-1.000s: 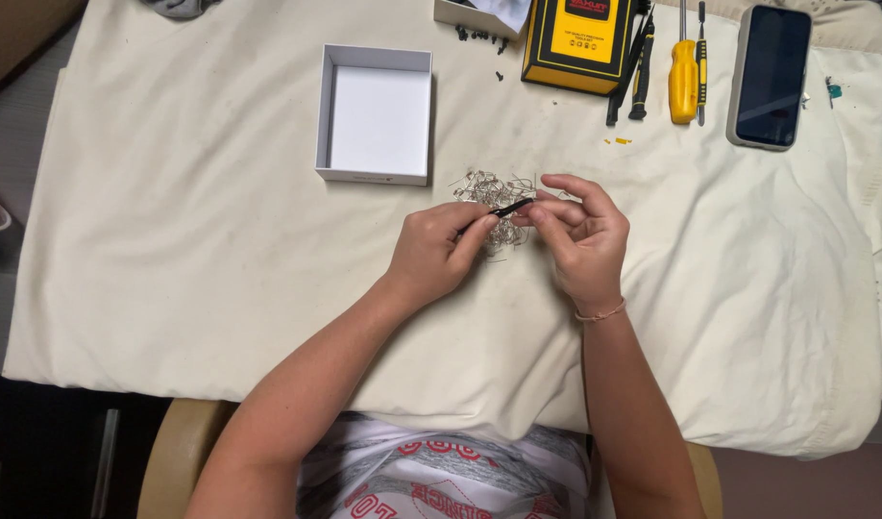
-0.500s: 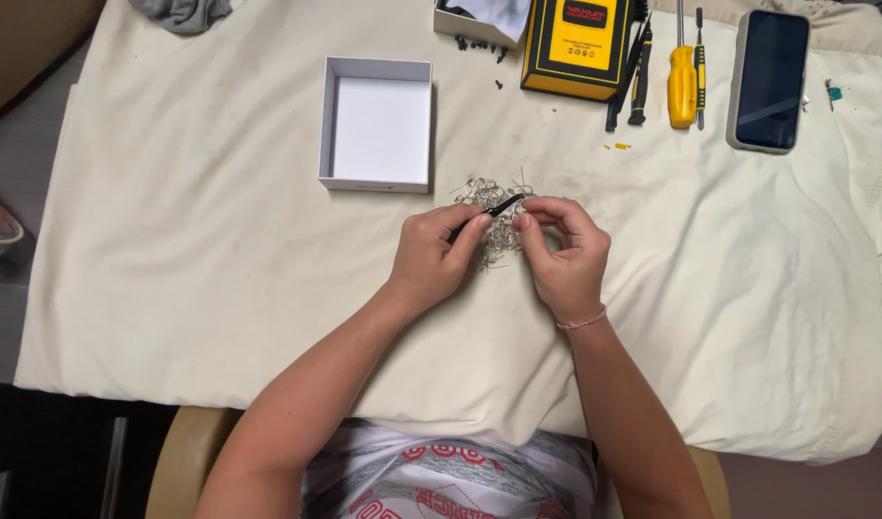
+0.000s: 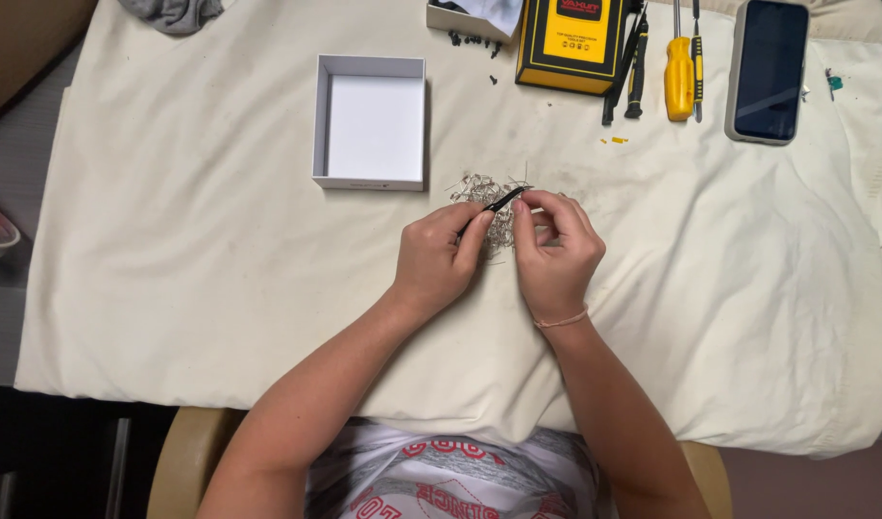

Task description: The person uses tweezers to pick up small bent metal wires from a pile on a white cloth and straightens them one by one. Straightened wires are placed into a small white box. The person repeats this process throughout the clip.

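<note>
Left hand (image 3: pixel 439 261) curled, thumb and forefinger pressed together on the lower end of black tweezers (image 3: pixel 500 203). Right hand (image 3: pixel 554 252) also curled, fingertips drawn in close and meeting the tweezers' upper tip; whether anything tiny sits pinched there cannot be told. Both hands almost touching, directly over a heap of small wire-legged components (image 3: pixel 487 195).

Tweezers slim and dark, long axis slanting from lower left to upper right, upper tip toward the right hand's forefinger, lower end hidden inside the left hand's grip.

Heap lying on the cream cloth (image 3: pixel 191 279), partly covered by the fingers, loose metal legs sticking out on its upper-left side.

Around the heap:
- Open white square box (image 3: pixel 370 123) just up and left, near but apart.
- Yellow and black flat case (image 3: pixel 571 43) well above.
- Black tool (image 3: pixel 637 67) and yellow-handled screwdriver (image 3: pixel 679 69) up and to the right, lying lengthwise away from the person.
- Dark phone in a grey case (image 3: pixel 769 69) farther right of those.
- Tiny dark bits (image 3: pixel 472 40) scattered above, beside another small white box (image 3: pixel 470 17) at the top edge.
- Grey rag (image 3: pixel 172 13) far up and left.

Nothing between the hands and the white box.
</note>
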